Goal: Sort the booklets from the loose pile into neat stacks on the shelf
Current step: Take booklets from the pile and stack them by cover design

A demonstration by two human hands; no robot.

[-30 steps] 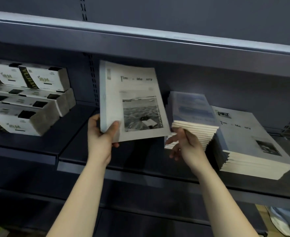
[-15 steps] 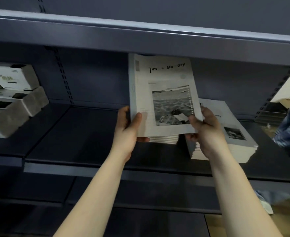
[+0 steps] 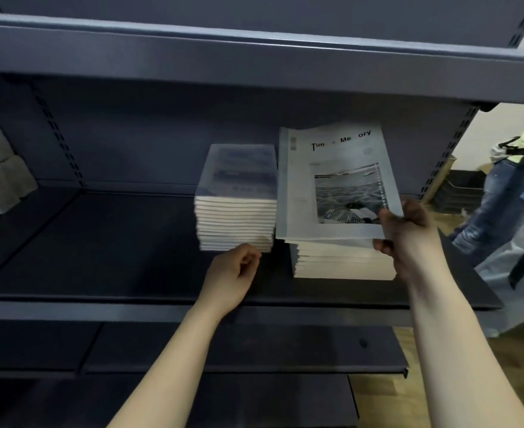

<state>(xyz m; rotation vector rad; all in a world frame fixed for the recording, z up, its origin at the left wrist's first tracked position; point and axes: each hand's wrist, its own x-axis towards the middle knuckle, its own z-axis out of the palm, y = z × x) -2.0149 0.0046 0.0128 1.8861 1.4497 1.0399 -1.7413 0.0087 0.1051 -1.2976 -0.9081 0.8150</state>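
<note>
As our right hand [image 3: 409, 233] pinches its near corner, booklet [image 3: 331, 180] over right stack [image 3: 344, 262], long axis front-to-back, title rearward; left hand [image 3: 231, 273] loosely curled, empty.

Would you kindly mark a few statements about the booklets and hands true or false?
1. The right hand pinches the booklet at its lower right corner. True.
2. The left hand grips that booklet too. False: it holds nothing, by the foot of the left stack.
3. Two stacks stand side by side on the shelf. True.
4. The held booklet is over the left stack. False: it is over the right stack.
</note>
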